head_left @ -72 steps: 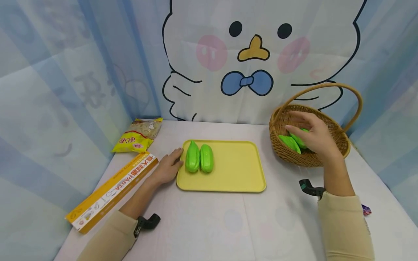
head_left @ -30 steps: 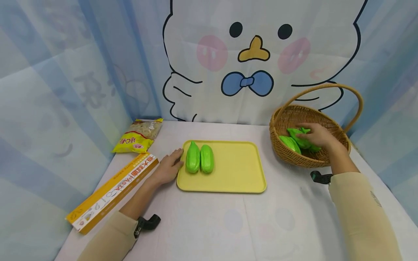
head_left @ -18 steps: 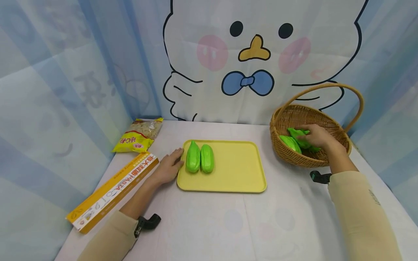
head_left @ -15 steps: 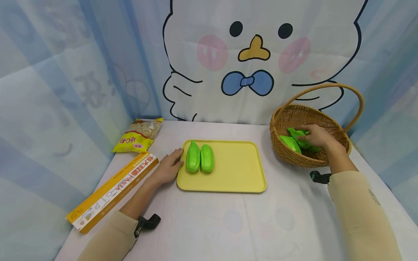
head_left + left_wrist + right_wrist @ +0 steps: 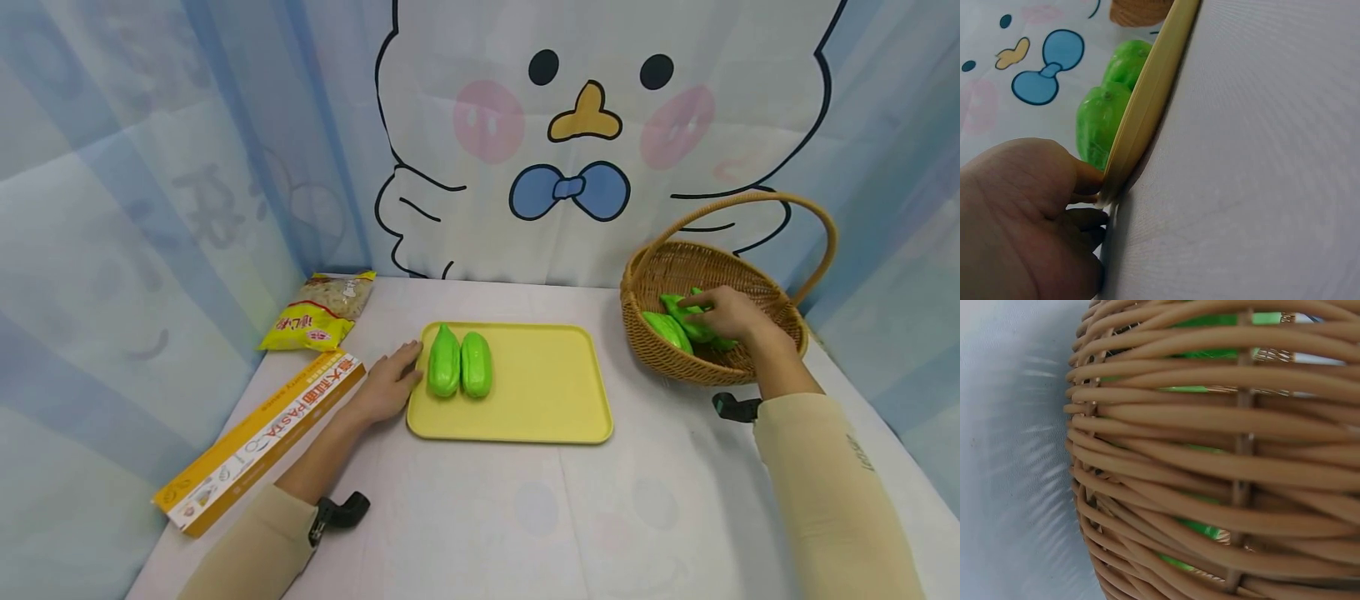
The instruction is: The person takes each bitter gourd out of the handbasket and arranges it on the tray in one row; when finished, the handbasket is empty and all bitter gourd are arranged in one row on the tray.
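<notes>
Inside the wicker basket [image 5: 637,354], my right hand [image 5: 733,315] has thumb and index finger either side of a glossy green vegetable-shaped piece [image 5: 678,310]. Another green piece [image 5: 666,331] lies beside it, and more green shows under the hand. In the right wrist view the basket weave [image 5: 1210,419] hides my fingers. My left hand [image 5: 386,387] rests at the left rim of a yellow tray [image 5: 540,383], its fingertips touching the rim [image 5: 1138,131]. Two long green vegetable-shaped pieces, one with a pointed tip [image 5: 444,362] and one rounded [image 5: 476,367], lie side by side on the tray.
Left of the tray lies a long orange-and-white pasta box [image 5: 258,446]. Behind it is a yellow packet [image 5: 318,312] with a see-through part. The basket's tall arched handle [image 5: 828,237] rises over its right side. A printed curtain [image 5: 570,250] hangs behind the white table.
My right hand has gone lower and deeper into the basket, onto the green pieces, then stayed there with a slight finger shift. My left hand and the tray have not moved.
</notes>
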Motion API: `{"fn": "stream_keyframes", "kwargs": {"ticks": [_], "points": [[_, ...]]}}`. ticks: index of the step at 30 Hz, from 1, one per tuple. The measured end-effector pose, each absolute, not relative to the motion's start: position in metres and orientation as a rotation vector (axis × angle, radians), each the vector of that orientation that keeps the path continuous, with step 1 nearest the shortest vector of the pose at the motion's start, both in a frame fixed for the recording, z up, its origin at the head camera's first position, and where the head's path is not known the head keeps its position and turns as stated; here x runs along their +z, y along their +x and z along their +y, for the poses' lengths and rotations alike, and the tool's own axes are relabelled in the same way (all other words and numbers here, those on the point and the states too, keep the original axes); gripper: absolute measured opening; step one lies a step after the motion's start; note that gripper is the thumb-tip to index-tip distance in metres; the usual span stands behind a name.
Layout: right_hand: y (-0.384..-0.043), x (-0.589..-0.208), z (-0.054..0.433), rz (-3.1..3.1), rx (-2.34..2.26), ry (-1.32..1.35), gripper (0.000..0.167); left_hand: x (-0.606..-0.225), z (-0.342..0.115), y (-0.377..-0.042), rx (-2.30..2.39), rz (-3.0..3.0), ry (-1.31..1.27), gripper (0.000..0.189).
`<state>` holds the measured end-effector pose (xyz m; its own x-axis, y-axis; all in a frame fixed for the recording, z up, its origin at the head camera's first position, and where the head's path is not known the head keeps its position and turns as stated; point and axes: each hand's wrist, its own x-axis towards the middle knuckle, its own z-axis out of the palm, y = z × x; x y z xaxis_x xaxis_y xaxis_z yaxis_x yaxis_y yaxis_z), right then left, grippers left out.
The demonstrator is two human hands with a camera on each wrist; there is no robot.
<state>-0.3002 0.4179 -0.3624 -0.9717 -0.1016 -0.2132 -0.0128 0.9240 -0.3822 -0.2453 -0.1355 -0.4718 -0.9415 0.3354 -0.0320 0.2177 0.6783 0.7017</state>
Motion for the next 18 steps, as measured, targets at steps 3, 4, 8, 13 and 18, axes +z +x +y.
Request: {"fn": "stream_keyframes", "kwargs": {"ticks": [3, 4, 8, 13, 18], "points": [[-0.2991, -0.3611, 0.4199, 2.840, -0.603, -0.068, 0.049, -0.4719, -0.1356, -0.2457, 1.110, 2.722, 0.448, 0.057], [-0.2988, -0.3606, 0.4207, 2.836, -0.619, -0.063, 0.049, -0.4720, -0.1356, -0.2459, 1.110, 2.719, 0.445, 0.057], [-0.2968, -0.3578, 0.4238, 2.811, -0.691, -0.064, 0.048, -0.4720, -0.1357, -0.2458, 1.111, 2.729, 0.458, 0.057], [-0.2935, -0.3545, 0.4268, 2.762, -0.799, -0.059, 0.051, -0.4736, -0.1362, -0.2460, 1.126, 2.742, 0.480, 0.057], [-0.2921, -0.3533, 0.4280, 2.718, -0.913, -0.040, 0.054, -0.4758, -0.1360, -0.2462, 1.140, 2.738, 0.475, 0.057]]}}
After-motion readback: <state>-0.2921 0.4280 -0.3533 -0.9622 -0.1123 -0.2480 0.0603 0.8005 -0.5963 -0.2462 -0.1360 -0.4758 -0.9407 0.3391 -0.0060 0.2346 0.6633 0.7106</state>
